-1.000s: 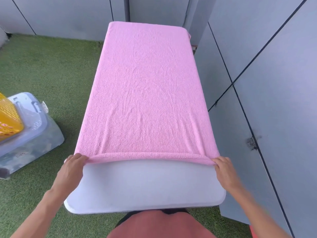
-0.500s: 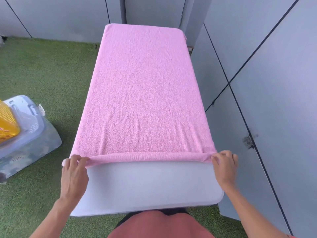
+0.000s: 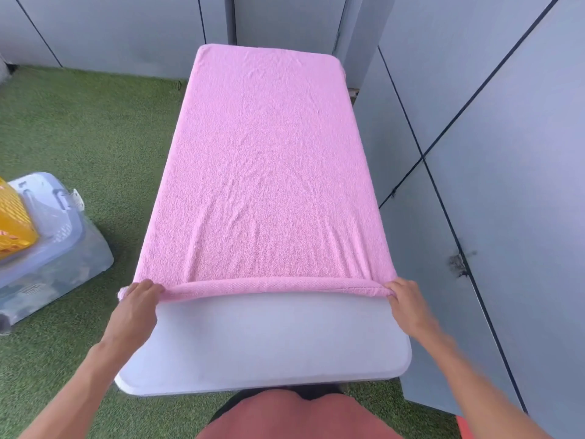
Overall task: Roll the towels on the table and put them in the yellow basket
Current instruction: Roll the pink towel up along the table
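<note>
A pink towel (image 3: 262,172) lies spread flat along a white table (image 3: 262,343), covering it from the far end at twelve o'clock down to a narrow rolled hem near the person; the bare tabletop shows at six o'clock. Shallow creases fan out from the middle of the roll. The left hand (image 3: 134,315), at about eight o'clock of the towel, curls its fingers over the left end of the rolled edge and grasps it. The right hand (image 3: 408,307), at about four o'clock, grips the right end of the same roll in the same way. Both forearms reach in from the bottom corners. The yellow basket (image 3: 14,223) sits well apart at nine o'clock, cut by the frame edge, resting on a translucent plastic bin (image 3: 60,248). Green artificial turf (image 3: 85,128) covers the floor, and grey panel walls (image 3: 490,153) stand at twelve and three o'clock.
</note>
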Demonstrator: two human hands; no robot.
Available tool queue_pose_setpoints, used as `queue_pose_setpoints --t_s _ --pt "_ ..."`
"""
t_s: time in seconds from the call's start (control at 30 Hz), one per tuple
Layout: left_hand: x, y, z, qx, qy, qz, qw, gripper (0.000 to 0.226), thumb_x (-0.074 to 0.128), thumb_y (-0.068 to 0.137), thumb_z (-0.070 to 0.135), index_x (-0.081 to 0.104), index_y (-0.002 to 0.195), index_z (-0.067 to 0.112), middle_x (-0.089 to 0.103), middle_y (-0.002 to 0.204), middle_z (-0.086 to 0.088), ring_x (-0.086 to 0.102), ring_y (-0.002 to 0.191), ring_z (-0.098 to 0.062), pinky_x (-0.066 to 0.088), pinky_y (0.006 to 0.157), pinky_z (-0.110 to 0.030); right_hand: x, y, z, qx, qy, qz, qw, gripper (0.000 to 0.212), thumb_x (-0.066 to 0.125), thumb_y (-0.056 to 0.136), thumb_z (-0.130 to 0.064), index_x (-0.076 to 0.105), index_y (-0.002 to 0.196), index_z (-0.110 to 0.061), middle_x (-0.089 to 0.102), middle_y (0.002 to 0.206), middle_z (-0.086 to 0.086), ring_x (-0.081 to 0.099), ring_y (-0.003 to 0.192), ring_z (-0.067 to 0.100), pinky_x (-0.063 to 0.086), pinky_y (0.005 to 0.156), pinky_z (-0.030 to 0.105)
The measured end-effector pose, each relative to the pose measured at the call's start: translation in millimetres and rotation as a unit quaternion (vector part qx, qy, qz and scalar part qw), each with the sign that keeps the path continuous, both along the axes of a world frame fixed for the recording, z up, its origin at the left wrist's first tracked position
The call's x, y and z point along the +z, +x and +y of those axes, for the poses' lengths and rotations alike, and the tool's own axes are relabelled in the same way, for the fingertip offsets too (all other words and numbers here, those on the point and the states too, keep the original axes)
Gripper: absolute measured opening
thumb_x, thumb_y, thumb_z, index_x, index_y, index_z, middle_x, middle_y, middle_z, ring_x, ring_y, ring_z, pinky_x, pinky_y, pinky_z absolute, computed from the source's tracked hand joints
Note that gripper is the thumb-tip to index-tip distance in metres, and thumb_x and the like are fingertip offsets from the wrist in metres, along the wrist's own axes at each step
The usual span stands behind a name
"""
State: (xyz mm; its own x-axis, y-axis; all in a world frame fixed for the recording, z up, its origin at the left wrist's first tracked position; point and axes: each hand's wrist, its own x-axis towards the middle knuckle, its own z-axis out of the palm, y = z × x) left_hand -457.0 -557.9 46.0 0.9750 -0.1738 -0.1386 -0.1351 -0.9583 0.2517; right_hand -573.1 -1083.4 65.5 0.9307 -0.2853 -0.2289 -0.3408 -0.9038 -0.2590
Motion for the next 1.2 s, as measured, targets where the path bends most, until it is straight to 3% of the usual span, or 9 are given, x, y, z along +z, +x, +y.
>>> queue_pose_setpoints --t_s 0.13,0.23,0.37,0.47,0.67,0.8,1.0,1.1,1.2 --pt "6.8 12.7 9.0 0.003 -0.015 0.111 0.994 0.032 0.05 0.087 -0.007 0.07 0.105 0.01 0.065 0.096 -0.007 0.059 0.09 -0.029 0.044 0.071 -0.036 13.1 -1.9 -16.3 -0.035 0.12 0.067 0.99 0.017 0.052 0.089 0.001 0.067 0.092 -0.007 0.067 0.092 0.006 0.062 0.092 0.028 0.041 0.072 0.022" --pt "15.5 28.1 3.6 0.073 -0.091 0.123 0.986 0.025 0.054 0.088 -0.004 0.065 0.104 0.011 0.066 0.098 -0.013 0.061 0.081 -0.03 0.042 0.062 -0.034 16.3 9.7 -12.5 -0.148 0.221 0.008 0.964 0.02 0.062 0.086 -0.001 0.064 0.085 -0.021 0.068 0.089 0.004 0.064 0.089 0.024 0.049 0.08 0.03" --pt "15.2 18.1 -6.8 0.032 -0.007 -0.049 0.998 0.021 0.066 0.075 -0.009 0.068 0.086 0.008 0.052 0.092 -0.014 0.049 0.083 -0.036 0.042 0.07 -0.046 8.9 6.1 8.1 -0.159 0.029 -0.094 0.982 0.02 0.069 0.08 -0.006 0.065 0.075 -0.025 0.055 0.087 -0.003 0.05 0.093 0.026 0.039 0.087 0.035" --pt "13.1 -16.8 -19.7 0.013 0.027 -0.13 0.991 0.026 0.065 0.072 -0.015 0.067 0.091 0.002 0.055 0.092 -0.017 0.046 0.082 -0.035 0.042 0.066 -0.049 0.4 -15.1 26.4 -0.079 -0.063 -0.14 0.985 0.016 0.068 0.083 -0.006 0.071 0.096 -0.014 0.057 0.097 0.005 0.043 0.094 0.027 0.04 0.085 0.039" --pt "-2.0 -35.1 -26.2 -0.006 -0.004 -0.109 0.994 0.055 0.061 0.071 -0.019 0.052 0.122 -0.002 0.049 0.115 -0.02 0.045 0.099 -0.04 0.048 0.076 -0.052 -9.7 -14.9 28.7 -0.041 -0.013 -0.097 0.994 0.043 0.066 0.081 0.002 0.058 0.122 -0.003 0.05 0.12 0.01 0.035 0.116 0.025 0.037 0.101 0.038" --pt "1.4 -4.8 -25.2 0.023 -0.049 -0.047 0.997 0.042 0.053 0.075 -0.022 0.055 0.107 0.005 0.051 0.108 -0.012 0.044 0.099 -0.034 0.05 0.052 -0.049 -2.2 10.9 21.8 -0.06 0.0 -0.075 0.995 0.037 0.051 0.081 0.017 0.064 0.112 0.001 0.058 0.111 0.013 0.047 0.107 0.033 0.037 0.092 0.036" --pt "-1.4 8.2 1.5 -0.034 0.029 0.017 0.999 0.037 0.049 0.07 -0.02 0.066 0.091 0.006 0.054 0.081 -0.003 0.053 0.08 -0.029 0.045 0.063 -0.045 2.8 4.3 -2.7 0.001 0.021 0.046 0.999 0.028 0.045 0.086 0.009 0.065 0.096 -0.007 0.063 0.105 0.01 0.056 0.103 0.033 0.043 0.089 0.04" --pt "6.2 19.4 -0.1 0.003 0.007 0.103 0.995 0.036 0.048 0.081 -0.009 0.067 0.104 0.011 0.063 0.093 -0.004 0.059 0.088 -0.027 0.046 0.074 -0.039 10.7 8.2 -11.8 -0.072 0.149 0.084 0.983 0.027 0.05 0.085 0.004 0.064 0.102 -0.012 0.064 0.106 0.001 0.06 0.102 0.02 0.046 0.086 0.032" --pt "17.2 31.7 -10.9 0.077 -0.065 0.062 0.993 0.03 0.058 0.085 -0.004 0.064 0.111 0.008 0.06 0.107 -0.015 0.056 0.096 -0.034 0.045 0.077 -0.04 14.0 18.7 -5.7 -0.185 0.215 -0.042 0.958 0.029 0.06 0.082 0.005 0.064 0.105 -0.014 0.062 0.104 0.007 0.061 0.096 0.022 0.046 0.076 0.022"
